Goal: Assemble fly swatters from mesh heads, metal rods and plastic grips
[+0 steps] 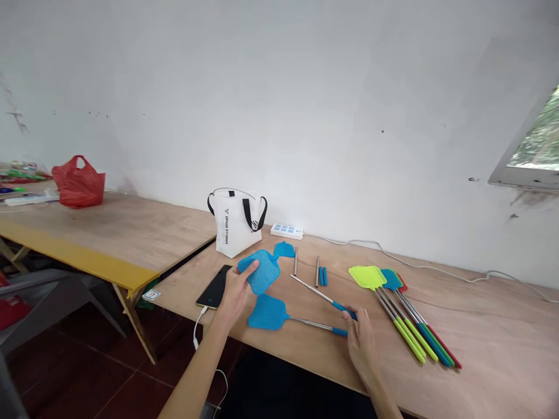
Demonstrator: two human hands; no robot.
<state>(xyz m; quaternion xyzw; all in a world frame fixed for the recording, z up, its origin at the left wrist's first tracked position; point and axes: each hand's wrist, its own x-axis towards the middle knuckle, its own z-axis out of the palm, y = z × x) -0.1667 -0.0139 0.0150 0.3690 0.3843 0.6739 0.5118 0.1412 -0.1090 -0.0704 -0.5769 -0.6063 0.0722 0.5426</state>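
Left hand (236, 293): pinching a blue swatter head (265, 278) above the table (502, 337);
Right hand (361, 342): closed round the blue handle (340, 307) of a metal rod (313, 290);
Table: wooden; more swatters (409, 339) lie at right;
Wall (327, 116): white; window (539, 137) far right.

Bare forearms (198, 361) extended forward, left hand (236, 286) pinching, right hand (361, 343) lower, gripping

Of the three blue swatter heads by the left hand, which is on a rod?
The front head: it alone runs into a silver rod with a blue handle. The held head in the left hand and the rear head show no rod.
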